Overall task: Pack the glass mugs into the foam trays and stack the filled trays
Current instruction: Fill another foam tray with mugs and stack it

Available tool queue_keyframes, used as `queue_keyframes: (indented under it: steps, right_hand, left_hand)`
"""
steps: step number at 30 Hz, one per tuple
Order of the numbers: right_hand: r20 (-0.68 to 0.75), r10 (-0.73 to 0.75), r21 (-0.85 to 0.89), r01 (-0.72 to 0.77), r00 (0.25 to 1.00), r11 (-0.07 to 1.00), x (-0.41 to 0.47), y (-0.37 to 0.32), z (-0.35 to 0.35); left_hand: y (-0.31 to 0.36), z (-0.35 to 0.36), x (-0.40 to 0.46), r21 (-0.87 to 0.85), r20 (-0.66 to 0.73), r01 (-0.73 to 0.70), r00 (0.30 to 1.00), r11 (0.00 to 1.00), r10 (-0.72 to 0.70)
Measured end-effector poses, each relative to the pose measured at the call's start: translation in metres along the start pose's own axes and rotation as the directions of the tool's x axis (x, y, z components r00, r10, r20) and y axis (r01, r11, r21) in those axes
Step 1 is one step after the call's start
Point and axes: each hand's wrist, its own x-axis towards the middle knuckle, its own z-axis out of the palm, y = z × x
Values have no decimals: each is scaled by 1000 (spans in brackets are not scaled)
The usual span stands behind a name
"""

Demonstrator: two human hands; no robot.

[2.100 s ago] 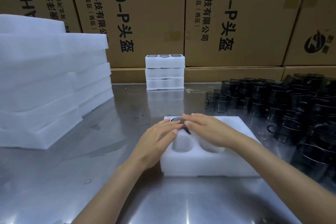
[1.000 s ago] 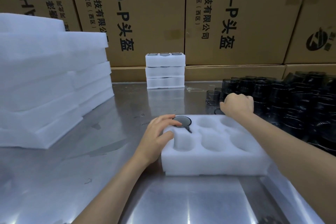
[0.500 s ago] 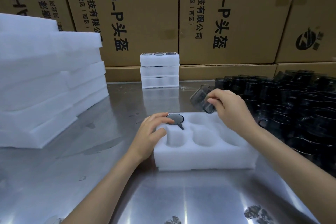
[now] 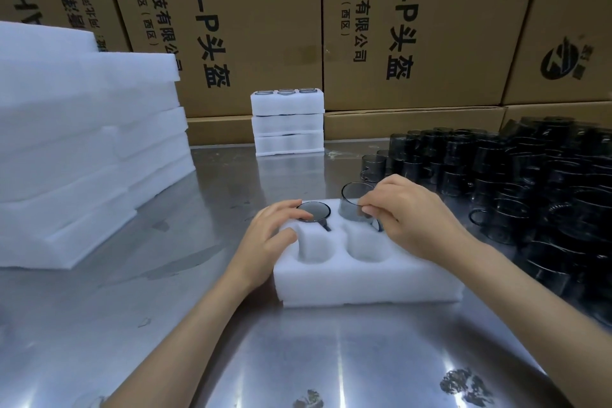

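Bare steel bench [image 4: 205, 275] lies open left of the left hand [image 4: 265, 242] and toward the person. Close to the right hand's [image 4: 414, 219] right, dark glass mugs [image 4: 530, 195] crowd the bench. Stacked white foam slabs [image 4: 82, 159] block the far left.

Glossy steel table [image 4: 331, 358] reflects overhead light; printed cardboard cartons [image 4: 414, 26] wall its far edge.

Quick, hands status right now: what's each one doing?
Left hand: open, fingers resting on the seated mug and foam tray.
Right hand: gripping a second mug over the tray.
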Motion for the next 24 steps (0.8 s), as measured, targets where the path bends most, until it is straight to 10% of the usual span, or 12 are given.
queue_keyframes:
  steps: [9, 16, 24]
  right_hand:
    - [23, 164, 189, -165, 986, 968, -2, 4, 0]
    - [437, 135, 107, -201, 889, 974, 0, 6, 7]
    - [321, 227, 111, -274, 919, 955, -1, 2, 3]
  left_hand:
    - [24, -5, 6, 24, 82, -55, 995, 998, 53]
    - [42, 10, 16, 445, 413, -197, 911, 874, -5]
    - [38, 19, 16, 457, 266, -150, 963, 877, 26]
